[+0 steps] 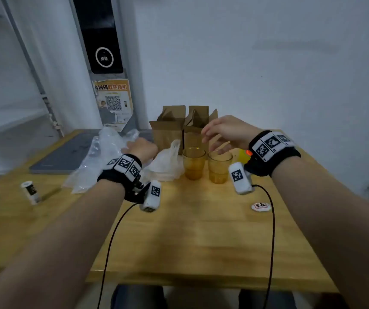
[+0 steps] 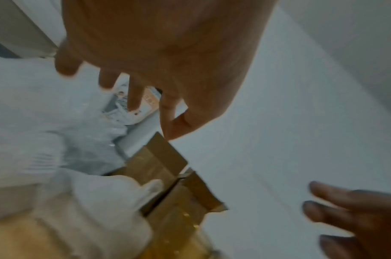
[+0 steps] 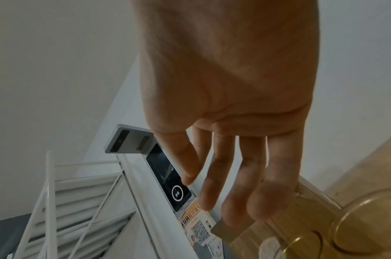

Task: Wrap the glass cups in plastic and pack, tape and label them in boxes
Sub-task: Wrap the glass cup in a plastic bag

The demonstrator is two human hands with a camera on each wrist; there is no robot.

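1. Two amber glass cups (image 1: 193,162) (image 1: 219,167) upright, side by side, toward the far edge of the wooden desk (image 1: 201,237), mouths open, unwrapped
2. Two open cardboard boxes (image 1: 169,128) (image 1: 198,124) just behind the cups at the far edge, flaps raised
3. Crumpled clear plastic (image 1: 103,157) heaped left of the cups; a smaller plastic bundle (image 1: 168,163) just beside the left cup
4. Left hand (image 1: 142,149) low over the plastic, fingers spread and loose in the wrist view, gripping nothing visible
5. Right hand (image 1: 226,130) raised above the right cup, fingers relaxed and pointing down, clear of the rim, empty
6. Near the left edge: small white roll (image 1: 30,191) standing upright
7. Toward the right edge: small white item with red print (image 1: 261,206); grey mat (image 1: 67,152) at the far left corner
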